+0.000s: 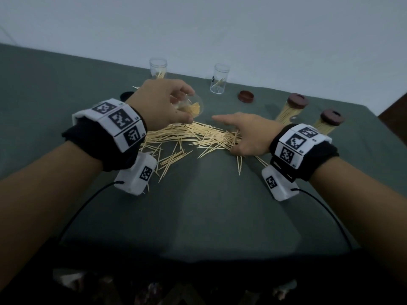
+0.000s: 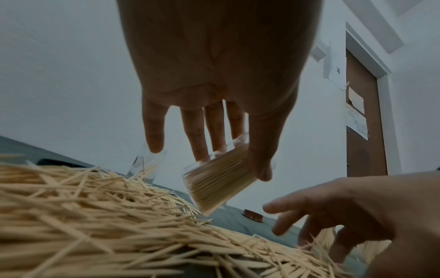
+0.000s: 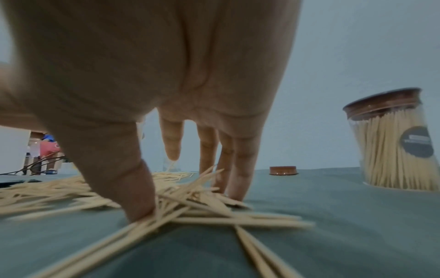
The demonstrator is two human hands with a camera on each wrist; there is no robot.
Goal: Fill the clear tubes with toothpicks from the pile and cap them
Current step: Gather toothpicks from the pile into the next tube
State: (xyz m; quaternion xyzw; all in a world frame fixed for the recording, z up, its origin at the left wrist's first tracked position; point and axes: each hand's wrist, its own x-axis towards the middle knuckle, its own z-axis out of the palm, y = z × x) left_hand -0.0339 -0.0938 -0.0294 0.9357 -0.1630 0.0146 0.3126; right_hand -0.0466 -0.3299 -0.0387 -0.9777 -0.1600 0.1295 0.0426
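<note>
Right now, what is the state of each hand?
Left hand: holding a tilted clear tube of toothpicks.
Right hand: open, fingers on the toothpick pile.

Pale wooden toothpicks [image 1: 189, 137] are lying on matt green cloth [image 1: 209, 205]; glossy clear plastic tubes [image 1: 219, 78] are wearing brown plastic caps [image 1: 298, 99]

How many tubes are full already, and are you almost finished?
Two capped tubes look full. The left hand holds a part-filled tube; the right hand gathers from the pile. Two open tubes hold few; one loose cap waits.
</note>
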